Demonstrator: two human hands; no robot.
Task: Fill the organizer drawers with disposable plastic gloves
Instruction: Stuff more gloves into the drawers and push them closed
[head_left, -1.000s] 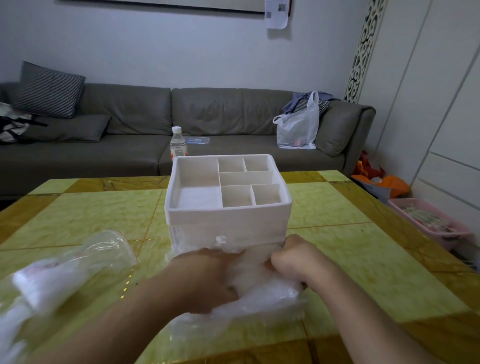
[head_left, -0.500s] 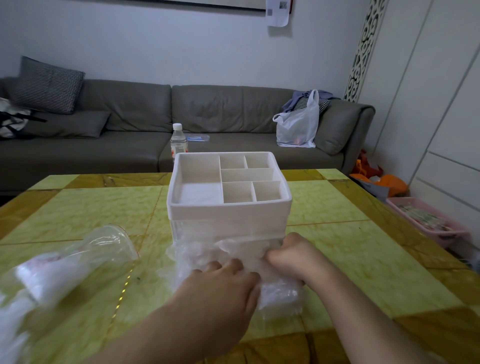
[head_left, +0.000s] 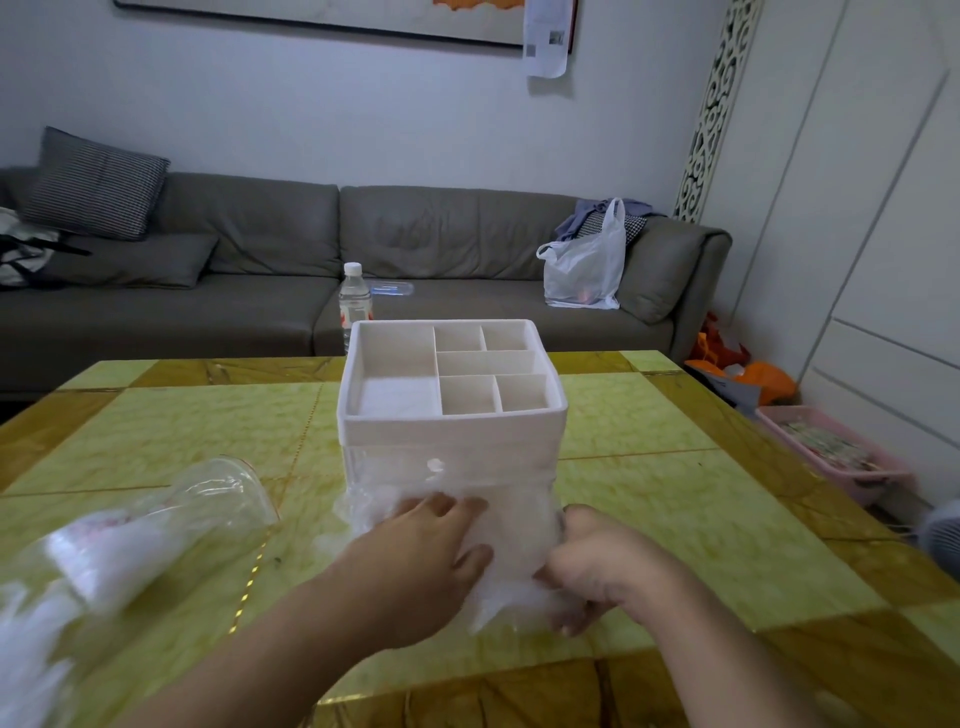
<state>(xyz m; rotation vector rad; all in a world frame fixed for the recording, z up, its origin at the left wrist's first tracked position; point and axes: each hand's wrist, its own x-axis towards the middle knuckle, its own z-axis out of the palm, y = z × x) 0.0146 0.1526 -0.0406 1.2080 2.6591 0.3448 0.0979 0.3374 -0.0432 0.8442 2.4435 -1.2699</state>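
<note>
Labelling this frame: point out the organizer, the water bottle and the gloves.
organizer (head_left: 451, 426): head view, front top rim.
water bottle (head_left: 355, 301): head view, clear body.
gloves (head_left: 511, 551): head view, crumpled plastic between the hands.

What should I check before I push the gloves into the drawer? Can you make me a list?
1. Left hand on the gloves: ok, it lies flat on the pile.
2. Right hand holding the gloves: ok, its fingers curl round the plastic.
3. Organizer standing steady on the table: ok, it is upright.
4. Bottom drawer open wide enough: cannot tell, gloves and hands hide it.
5. Gloves all in the drawer: not ok, some spill out at the left and towards you.
6. Clear bag of spare gloves out of the way: ok, it lies off to the left.
</note>
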